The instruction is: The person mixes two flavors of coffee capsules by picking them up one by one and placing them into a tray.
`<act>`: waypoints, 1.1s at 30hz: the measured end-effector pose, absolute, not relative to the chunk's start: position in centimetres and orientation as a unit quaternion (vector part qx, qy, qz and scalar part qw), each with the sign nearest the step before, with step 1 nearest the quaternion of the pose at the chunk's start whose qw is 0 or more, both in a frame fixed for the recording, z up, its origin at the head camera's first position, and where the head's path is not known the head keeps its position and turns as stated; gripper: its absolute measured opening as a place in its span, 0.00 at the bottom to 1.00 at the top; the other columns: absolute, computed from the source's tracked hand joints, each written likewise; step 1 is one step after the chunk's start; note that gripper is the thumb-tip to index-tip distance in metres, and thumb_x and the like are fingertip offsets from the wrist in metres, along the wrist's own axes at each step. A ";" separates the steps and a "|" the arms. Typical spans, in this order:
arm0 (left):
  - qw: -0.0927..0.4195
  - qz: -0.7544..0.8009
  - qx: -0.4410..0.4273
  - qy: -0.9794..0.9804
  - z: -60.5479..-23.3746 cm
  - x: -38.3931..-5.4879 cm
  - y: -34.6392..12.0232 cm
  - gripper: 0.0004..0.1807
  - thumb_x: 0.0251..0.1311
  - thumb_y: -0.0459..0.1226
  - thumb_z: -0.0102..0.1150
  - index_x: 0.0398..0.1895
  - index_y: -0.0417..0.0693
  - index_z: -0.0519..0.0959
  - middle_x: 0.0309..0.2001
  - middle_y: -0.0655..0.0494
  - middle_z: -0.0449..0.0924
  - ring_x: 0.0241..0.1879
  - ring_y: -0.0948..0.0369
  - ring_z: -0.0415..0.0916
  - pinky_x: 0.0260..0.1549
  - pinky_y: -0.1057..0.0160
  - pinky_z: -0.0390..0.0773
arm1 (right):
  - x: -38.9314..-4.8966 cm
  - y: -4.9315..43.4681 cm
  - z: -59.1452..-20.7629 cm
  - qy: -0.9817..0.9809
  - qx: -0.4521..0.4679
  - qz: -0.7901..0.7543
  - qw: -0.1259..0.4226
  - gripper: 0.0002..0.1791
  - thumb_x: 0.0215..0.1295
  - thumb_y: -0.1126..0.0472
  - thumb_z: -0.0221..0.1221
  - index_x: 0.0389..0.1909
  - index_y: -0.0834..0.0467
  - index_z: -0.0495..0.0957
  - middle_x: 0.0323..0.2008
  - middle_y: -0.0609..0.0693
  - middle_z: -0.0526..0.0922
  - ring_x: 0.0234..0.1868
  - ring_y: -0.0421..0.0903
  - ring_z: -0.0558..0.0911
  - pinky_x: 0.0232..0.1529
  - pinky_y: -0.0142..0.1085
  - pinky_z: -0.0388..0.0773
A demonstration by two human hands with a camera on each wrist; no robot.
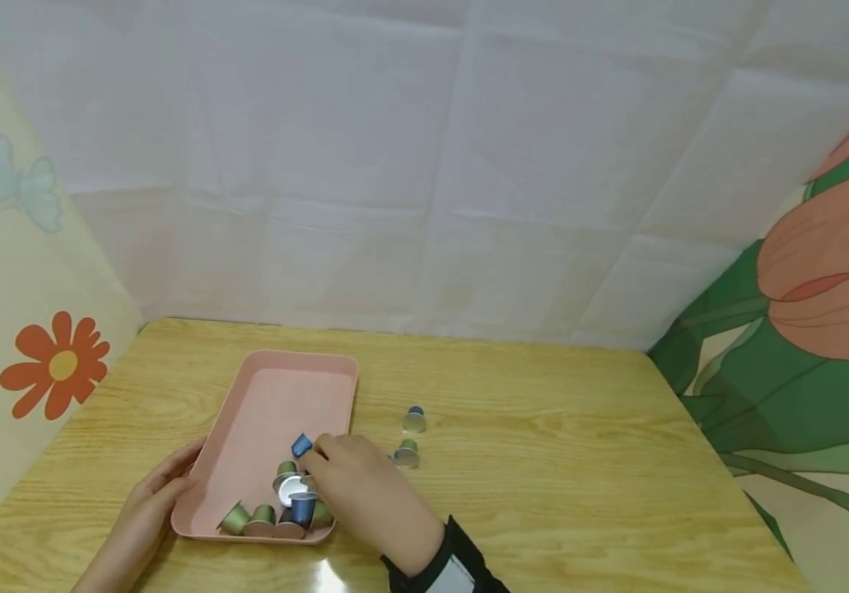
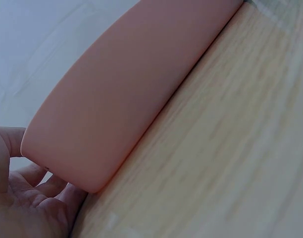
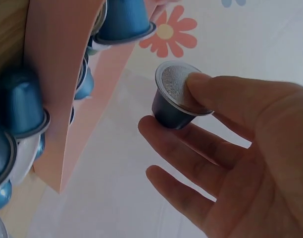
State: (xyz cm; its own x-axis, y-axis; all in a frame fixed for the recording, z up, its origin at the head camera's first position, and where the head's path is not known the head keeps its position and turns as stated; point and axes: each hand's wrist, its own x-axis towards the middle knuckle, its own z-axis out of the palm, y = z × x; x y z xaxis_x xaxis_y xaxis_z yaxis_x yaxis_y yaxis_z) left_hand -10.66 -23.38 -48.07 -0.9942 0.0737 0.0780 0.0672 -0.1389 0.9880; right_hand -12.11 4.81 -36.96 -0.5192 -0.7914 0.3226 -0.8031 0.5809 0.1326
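A pink tray (image 1: 291, 395) lies on the table, coffee capsules gathered at its near end. My left hand (image 1: 148, 498) grips its left side, thumb at the rim; in the left wrist view fingers (image 2: 52, 183) curl against the tray wall (image 2: 117, 94). Over the tray's right side, my right hand (image 1: 368, 486) pinches a blue coffee capsule (image 3: 174, 91), thumb on its silver foil lid and fingertips under its base. In the head view that blue capsule (image 1: 301, 445) shows at the fingertips. Below it sit green capsules (image 1: 235, 519) and another blue capsule (image 1: 303, 509), partly hidden by the hand.
Right of the tray, a blue-topped capsule (image 1: 414, 418) and a green capsule (image 1: 407, 454) stand on the wooden table (image 1: 543, 461). Blue capsules (image 3: 20, 101) stand outside the tray wall in the right wrist view. A white cloth (image 1: 424, 165) hangs behind the table.
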 end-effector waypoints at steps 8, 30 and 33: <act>0.018 0.724 0.021 0.689 -48.0 -10.9 -23.4 0.28 0.68 0.35 0.45 0.70 0.39 0.57 0.50 0.92 0.69 0.50 0.90 0.63 0.42 0.88 0.70 | -11.5 4.2 -37.8 -0.864 0.464 0.016 0.195 0.10 0.59 0.60 0.61 0.43 0.48 0.80 0.40 0.42 0.80 0.40 0.36 0.77 0.44 0.28 0.80; 0.002 0.746 0.047 0.664 -47.9 -10.7 -23.4 0.25 0.67 0.31 0.44 0.68 0.45 0.63 0.51 0.89 0.73 0.51 0.87 0.66 0.42 0.86 0.72 | -11.9 3.5 -39.0 -0.866 0.455 -0.010 0.205 0.14 0.59 0.60 0.61 0.46 0.46 0.79 0.42 0.40 0.82 0.42 0.37 0.78 0.42 0.31 0.81; 0.002 0.745 0.047 0.665 -47.9 -10.7 -23.4 0.24 0.67 0.31 0.44 0.68 0.45 0.64 0.51 0.88 0.73 0.50 0.87 0.66 0.42 0.86 0.72 | -11.9 3.6 -39.1 -0.867 0.456 -0.009 0.201 0.13 0.60 0.60 0.60 0.47 0.46 0.79 0.42 0.41 0.82 0.42 0.37 0.78 0.42 0.31 0.81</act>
